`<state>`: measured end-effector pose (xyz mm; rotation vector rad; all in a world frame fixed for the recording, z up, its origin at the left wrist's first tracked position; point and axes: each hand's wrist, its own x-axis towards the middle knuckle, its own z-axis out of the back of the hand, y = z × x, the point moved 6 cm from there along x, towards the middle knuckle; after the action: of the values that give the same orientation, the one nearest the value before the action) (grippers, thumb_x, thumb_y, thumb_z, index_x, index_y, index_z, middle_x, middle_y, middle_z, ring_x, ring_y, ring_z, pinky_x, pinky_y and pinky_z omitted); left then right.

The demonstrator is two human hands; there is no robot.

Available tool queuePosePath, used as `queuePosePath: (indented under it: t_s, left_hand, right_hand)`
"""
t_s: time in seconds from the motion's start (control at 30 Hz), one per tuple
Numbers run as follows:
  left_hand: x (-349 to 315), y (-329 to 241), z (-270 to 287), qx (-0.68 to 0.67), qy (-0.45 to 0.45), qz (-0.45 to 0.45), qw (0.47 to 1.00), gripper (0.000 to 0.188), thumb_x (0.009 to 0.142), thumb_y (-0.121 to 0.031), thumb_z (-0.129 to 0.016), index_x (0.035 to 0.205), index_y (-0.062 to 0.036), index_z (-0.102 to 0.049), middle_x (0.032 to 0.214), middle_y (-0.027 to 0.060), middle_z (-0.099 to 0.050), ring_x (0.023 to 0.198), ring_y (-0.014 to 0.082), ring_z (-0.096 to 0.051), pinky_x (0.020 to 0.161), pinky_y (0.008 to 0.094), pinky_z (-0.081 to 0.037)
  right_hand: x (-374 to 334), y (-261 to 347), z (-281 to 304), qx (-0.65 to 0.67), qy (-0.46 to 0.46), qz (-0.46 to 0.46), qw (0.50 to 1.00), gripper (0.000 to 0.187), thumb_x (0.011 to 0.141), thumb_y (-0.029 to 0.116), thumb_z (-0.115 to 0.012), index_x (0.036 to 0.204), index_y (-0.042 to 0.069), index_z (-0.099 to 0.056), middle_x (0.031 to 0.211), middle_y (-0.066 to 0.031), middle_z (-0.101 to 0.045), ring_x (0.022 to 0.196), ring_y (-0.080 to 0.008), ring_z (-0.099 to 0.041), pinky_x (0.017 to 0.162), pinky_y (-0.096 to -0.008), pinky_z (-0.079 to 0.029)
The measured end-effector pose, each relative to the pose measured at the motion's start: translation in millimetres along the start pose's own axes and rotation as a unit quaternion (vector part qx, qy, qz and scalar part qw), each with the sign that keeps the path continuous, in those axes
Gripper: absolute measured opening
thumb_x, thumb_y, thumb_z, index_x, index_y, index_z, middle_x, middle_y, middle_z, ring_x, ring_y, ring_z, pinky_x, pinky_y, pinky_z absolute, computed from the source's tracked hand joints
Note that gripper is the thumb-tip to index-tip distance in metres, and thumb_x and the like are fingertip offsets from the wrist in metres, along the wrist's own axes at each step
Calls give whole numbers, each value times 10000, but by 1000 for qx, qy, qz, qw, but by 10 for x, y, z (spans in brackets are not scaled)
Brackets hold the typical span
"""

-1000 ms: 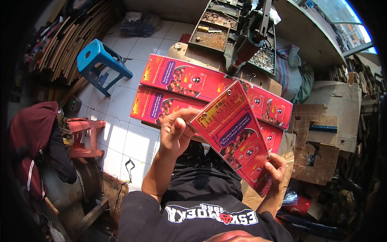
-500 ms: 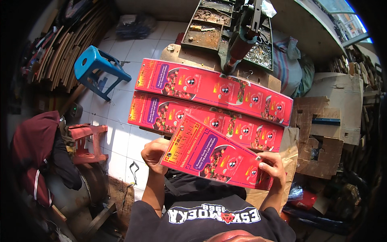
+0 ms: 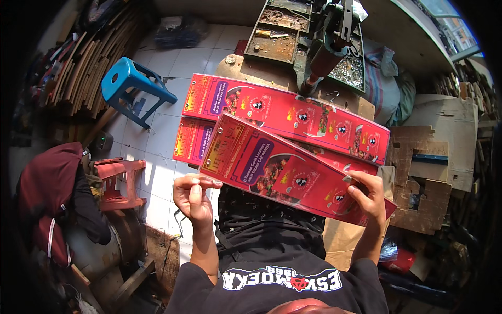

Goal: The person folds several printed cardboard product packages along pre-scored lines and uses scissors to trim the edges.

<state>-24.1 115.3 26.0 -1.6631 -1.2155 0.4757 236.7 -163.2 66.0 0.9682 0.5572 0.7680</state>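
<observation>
A long red printed sign panel point(image 3: 285, 170), with metal eyelets at its left end, slants above my lap. My right hand point(image 3: 368, 194) is closed on its right end, thumb on top. My left hand point(image 3: 194, 199) is beside the panel's lower left edge, fingers half curled and apart, fingertips close to the edge; whether they touch it is hard to see. Beyond lie two similar red panels: the far panel point(image 3: 282, 116) in full view, the nearer panel point(image 3: 194, 138) mostly covered by the held one.
A press-like machine point(image 3: 324, 60) stands on the wooden bench point(image 3: 246, 65) behind the panels, beside a compartment tray point(image 3: 272, 44) of small metal parts. To the left are a blue stool point(image 3: 137, 86) and a red stool point(image 3: 121, 180). Cut boards point(image 3: 418, 178) are at the right.
The held panel has moved away from me and slightly right, now overlapping the nearer panel. My left hand has loosened from its left end; my right hand has kept hold.
</observation>
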Motion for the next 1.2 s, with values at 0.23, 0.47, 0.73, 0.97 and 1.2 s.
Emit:
queuePosePath:
  t_s: [0.23,0.47,0.73,0.97,1.2]
  left_hand:
    - [-50,165,7,45,-42,81,995,143,909,-44,-462,1046,-33,-499,817,112,-601,669,195,-624,659,340,-559]
    - [-127,61,5,74,-34,87,993,153,910,-44,-498,1057,-2,-499,848,122,-620,715,185,-635,669,317,-565]
    - [154,0,175,315,3,-33,949,211,898,2,-506,1108,26,-522,1055,147,-613,1006,201,-589,925,325,-456]
    - [824,77,46,588,107,-56,800,532,825,-106,-664,1318,-66,-468,1417,232,-349,1268,388,-419,1033,433,-370]
    - [1140,274,65,601,182,-59,776,465,840,-113,-653,1282,-72,-514,1357,268,-419,1236,402,-449,1012,430,-393]
  right_hand:
    - [1155,154,-133,-80,-20,61,995,335,752,65,-653,1084,17,-648,836,-155,-680,774,-204,-664,724,-287,-494]
    - [1391,588,-406,-355,-160,248,887,337,768,119,-684,1101,80,-652,990,-116,-637,879,-286,-598,757,-371,-495]
    - [331,22,-6,-318,-194,58,926,656,694,220,-780,1284,83,-528,1313,-192,-458,1210,-364,-429,1010,-449,-354]
    - [-353,-728,438,-349,-243,-65,903,806,682,289,-794,1379,127,-422,1451,-282,-262,1326,-441,-281,1072,-489,-281]
    - [-291,-881,599,-286,-330,-65,897,651,704,121,-763,1302,82,-508,1367,-232,-431,1244,-378,-442,1027,-412,-372]
